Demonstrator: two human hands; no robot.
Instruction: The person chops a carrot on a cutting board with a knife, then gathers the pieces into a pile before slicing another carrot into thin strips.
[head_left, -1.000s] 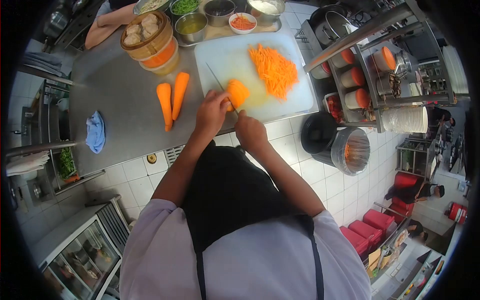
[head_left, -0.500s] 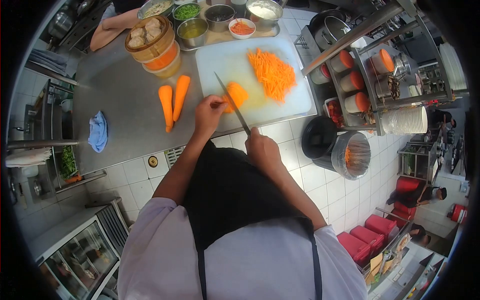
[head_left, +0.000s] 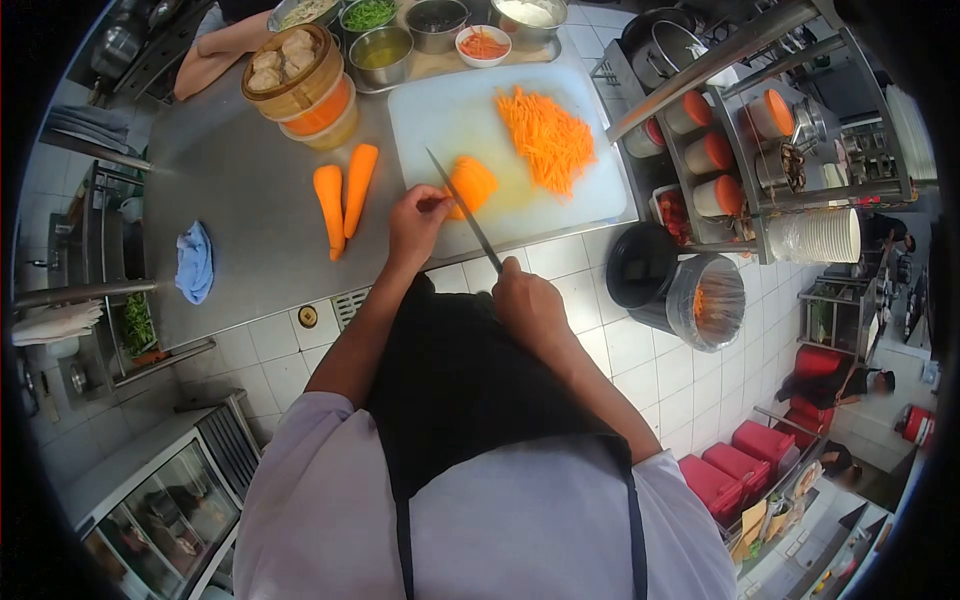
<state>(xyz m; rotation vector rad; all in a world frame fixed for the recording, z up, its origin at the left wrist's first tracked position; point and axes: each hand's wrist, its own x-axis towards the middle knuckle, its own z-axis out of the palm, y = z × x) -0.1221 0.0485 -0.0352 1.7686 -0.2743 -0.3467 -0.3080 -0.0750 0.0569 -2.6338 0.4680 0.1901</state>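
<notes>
My right hand (head_left: pixel 527 300) is closed around the handle of a kitchen knife (head_left: pixel 466 212), whose long blade points up and to the left. The blade lies over a small heap of sliced carrot (head_left: pixel 474 180) on the white cutting board (head_left: pixel 430 110). At the heap's left end, the fingers of my left hand (head_left: pixel 417 222) are pinched together, touching the carrot slices. A larger pile of carrot strips (head_left: pixel 546 140) covers the board's upper right. Two peeled whole carrots (head_left: pixel 330 205) lie side by side on the metal table, left of the board.
A bamboo steamer (head_left: pixel 292 72) with dumplings stands behind the carrots. Several bowls, including a bowl of yellow liquid (head_left: pixel 382 55), line the far edge. A blue cloth (head_left: pixel 195 262) lies at left. A lined bin (head_left: pixel 706 302) and a metal shelf (head_left: pixel 745 190) stand at right. Another person's arm (head_left: pixel 222 55) rests far left.
The view has shifted slightly. Both hands, the knife and the carrot slices keep nearly the same places on the board.
</notes>
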